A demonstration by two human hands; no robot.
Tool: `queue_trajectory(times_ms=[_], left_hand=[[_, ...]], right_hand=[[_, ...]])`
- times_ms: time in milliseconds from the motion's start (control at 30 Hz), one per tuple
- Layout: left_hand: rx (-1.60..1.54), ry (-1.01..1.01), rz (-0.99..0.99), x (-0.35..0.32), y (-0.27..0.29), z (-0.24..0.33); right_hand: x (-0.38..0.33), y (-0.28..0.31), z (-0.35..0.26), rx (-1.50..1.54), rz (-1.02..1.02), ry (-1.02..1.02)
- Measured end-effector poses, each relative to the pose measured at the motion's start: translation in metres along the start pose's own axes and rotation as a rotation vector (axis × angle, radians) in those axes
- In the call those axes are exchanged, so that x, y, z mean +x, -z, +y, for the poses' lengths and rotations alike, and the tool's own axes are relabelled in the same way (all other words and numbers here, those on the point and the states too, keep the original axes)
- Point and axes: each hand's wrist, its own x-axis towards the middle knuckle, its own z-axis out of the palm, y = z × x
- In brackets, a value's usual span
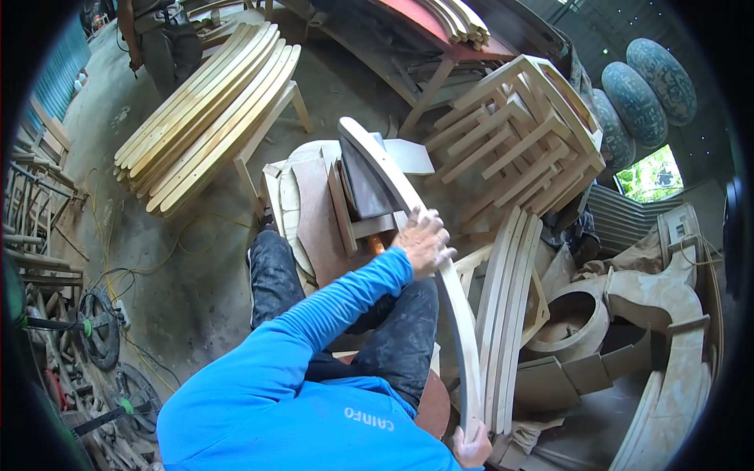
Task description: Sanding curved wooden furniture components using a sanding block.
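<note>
Left hand [424, 240]: its fingers are clamped over the middle of a curved wooden slat [385, 166].
Right hand [471, 449]: the slat's near end is gripped by its fingers, close to the lower edge of the view.
Slat position: it is held slantwise in front of the body, its far end raised past a dark block [363, 188]; whether the two touch cannot be told.
Wooden stand [318, 208]: the dark block is carried on it, between and beyond the knees.
Right side: several pale curved slats [509, 314] are lined up just beside the held one.
Beyond: a slatted wooden frame [542, 145] is placed on the far right, and a red worktop [420, 14] is loaded with more slats.
Left side: a large stack of curved slats [208, 110] is supported on a trestle [271, 129].
</note>
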Motion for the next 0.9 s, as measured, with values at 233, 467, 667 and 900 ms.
queue_trajectory(times_ms=[233, 467, 667, 900], left_hand=[[0.241, 0.097, -0.017, 0.083, 0.038, -0.152], [0.128, 0.436, -0.125, 0.136, 0.077, -0.24], [0.264, 0.464, -0.103, 0.097, 0.065, -0.16], [0.094, 0.235, 0.214, -0.032, 0.059, 0.021]], right_hand=[[0.143, -0.065, -0.092, 0.208, 0.213, 0.164], [0.255, -0.074, -0.178, 0.587, -0.052, 0.319], [0.232, -0.066, -0.118, 0.67, -0.168, 0.46], [0.102, -0.075, 0.016, 0.584, -0.27, 0.204]])
